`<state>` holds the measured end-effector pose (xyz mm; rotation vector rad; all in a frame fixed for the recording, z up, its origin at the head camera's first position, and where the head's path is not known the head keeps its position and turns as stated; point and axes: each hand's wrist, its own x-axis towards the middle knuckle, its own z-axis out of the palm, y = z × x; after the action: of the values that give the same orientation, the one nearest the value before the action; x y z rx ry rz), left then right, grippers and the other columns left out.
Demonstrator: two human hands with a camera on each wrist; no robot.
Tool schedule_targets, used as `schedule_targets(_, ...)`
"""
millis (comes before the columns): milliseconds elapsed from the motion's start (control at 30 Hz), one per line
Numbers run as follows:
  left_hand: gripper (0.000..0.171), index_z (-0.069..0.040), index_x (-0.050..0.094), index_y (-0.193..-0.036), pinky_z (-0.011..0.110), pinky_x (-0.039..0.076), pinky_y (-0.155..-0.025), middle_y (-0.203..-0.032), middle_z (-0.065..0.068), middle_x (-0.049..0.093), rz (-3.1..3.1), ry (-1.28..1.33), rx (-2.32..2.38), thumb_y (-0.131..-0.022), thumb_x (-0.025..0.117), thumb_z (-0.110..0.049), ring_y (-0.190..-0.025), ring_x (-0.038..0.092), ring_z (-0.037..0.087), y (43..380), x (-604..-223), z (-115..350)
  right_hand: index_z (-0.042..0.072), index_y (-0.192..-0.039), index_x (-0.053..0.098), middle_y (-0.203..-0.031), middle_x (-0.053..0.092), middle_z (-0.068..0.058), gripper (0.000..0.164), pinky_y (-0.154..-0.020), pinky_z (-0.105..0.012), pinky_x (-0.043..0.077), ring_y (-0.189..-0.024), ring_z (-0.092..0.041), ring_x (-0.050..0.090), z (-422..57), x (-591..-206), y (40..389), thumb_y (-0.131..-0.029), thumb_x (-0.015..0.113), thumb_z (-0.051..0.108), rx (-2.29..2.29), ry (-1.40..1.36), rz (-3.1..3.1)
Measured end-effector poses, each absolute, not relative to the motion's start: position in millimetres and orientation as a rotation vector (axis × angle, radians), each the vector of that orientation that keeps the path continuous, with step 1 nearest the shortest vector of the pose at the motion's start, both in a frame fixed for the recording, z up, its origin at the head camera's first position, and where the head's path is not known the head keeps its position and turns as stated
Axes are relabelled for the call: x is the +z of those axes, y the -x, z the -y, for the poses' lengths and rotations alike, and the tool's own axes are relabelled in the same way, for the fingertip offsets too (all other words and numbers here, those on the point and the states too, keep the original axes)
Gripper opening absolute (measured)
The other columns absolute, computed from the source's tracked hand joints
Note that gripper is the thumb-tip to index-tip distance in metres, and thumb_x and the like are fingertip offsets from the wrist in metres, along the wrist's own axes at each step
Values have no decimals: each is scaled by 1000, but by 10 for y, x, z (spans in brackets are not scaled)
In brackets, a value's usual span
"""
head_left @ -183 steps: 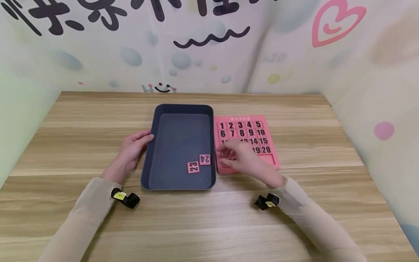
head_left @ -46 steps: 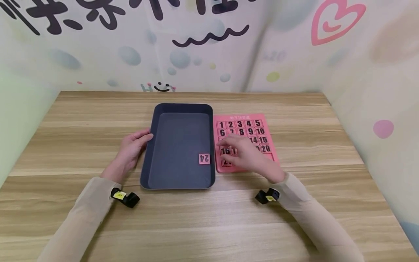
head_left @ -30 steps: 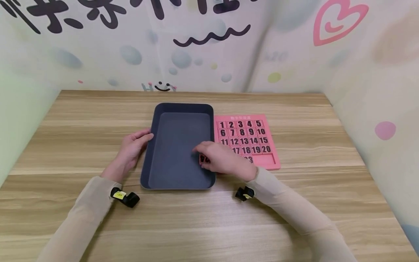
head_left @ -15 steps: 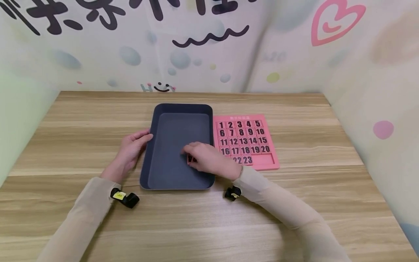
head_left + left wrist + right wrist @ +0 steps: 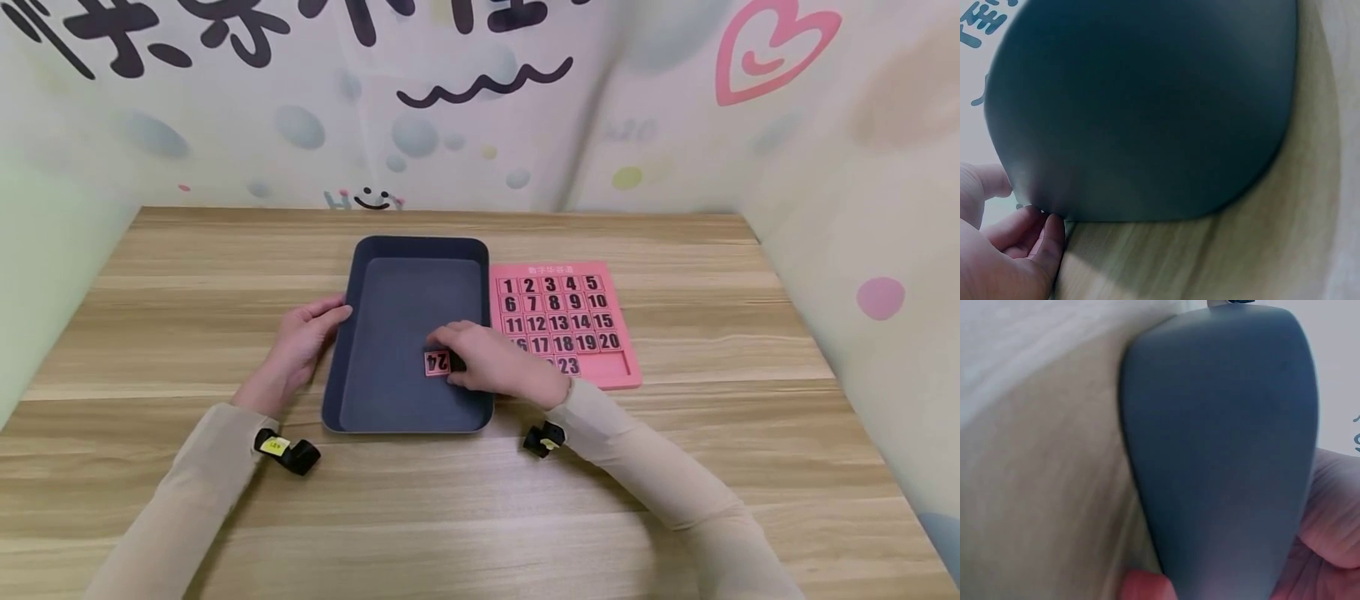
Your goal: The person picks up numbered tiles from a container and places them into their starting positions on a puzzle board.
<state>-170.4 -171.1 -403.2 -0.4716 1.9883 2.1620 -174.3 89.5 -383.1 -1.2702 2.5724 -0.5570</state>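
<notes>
My left hand [image 5: 303, 342] pinches the left rim of a dark grey tray [image 5: 397, 308]. In the left wrist view, my left hand [image 5: 1010, 250] has its fingertips at the outside wall of the tray [image 5: 1147, 125]. My right hand [image 5: 491, 358] is inside the tray, thumb and forefinger apart beside a pink number tile 24 [image 5: 437, 362]. That tile lies upside down to me, left of the fingers. From the right wrist, the tray wall [image 5: 1222, 444] hides most of my right hand [image 5: 1332, 519].
A pink number-puzzle board [image 5: 600, 283] touches or closely adjoins the tray's right side. Its tiles run in rows, with 23 [image 5: 568, 366] in the bottom row and a bare slot [image 5: 603, 365] to its right. A printed wall [image 5: 480, 150] stands behind the wooden table [image 5: 420, 517].
Tile 23 has gone from the tray to the board's bottom row. My right hand has moved left into the tray, and tile 24 has shifted left. My left hand stays on the rim.
</notes>
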Motion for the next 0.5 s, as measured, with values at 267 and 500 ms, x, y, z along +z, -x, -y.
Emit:
schedule_targets(267, 56, 9, 40, -136, 11, 45, -74, -98, -13, 59, -1978, 472, 2174, -90, 62, -12, -85, 55, -3, 1704, -4047, 1706, 4, -121, 57, -116, 61, -9, 43, -92, -31, 45, -109, -21, 54, -909, -3873, 1737, -81, 73, 9, -610, 1278, -2571)
schedule_targets(500, 44, 3, 52, -130, 11, 45, -73, -87, -18, 63, -1942, 454, 2221, -89, 62, -10, -82, 57, -3, 1706, -4055, 1716, 5, -120, 58, -114, 61, -9, 41, -92, -31, 45, -107, -20, 55, -894, -3879, 1729, -82, 72, 9, -590, 1285, -2592)
